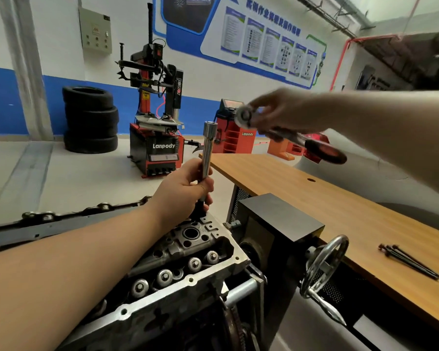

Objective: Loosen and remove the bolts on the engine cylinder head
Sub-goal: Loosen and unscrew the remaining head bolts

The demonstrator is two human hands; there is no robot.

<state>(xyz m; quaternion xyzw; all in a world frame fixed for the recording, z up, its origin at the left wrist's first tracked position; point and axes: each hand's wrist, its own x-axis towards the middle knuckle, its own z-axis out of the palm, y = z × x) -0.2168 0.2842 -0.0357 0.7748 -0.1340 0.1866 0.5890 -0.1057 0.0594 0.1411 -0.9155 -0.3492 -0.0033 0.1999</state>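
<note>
Long socket [208,150] upright in left hand [181,190], open end up

- cylinder head [188,252] grey metal, tilted on stand, valve springs exposed
- removed bolts [408,260] long, dark, lying bunched on the wooden table [340,198], well apart from head

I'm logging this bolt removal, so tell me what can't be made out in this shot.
Head view only:
- Socket extension lower end: hidden by the left hand.
- Ratchet in the right hand: motion-blurred.
- Bolts on the wooden table: too small to count.
- Wall posters: text unreadable.
</note>
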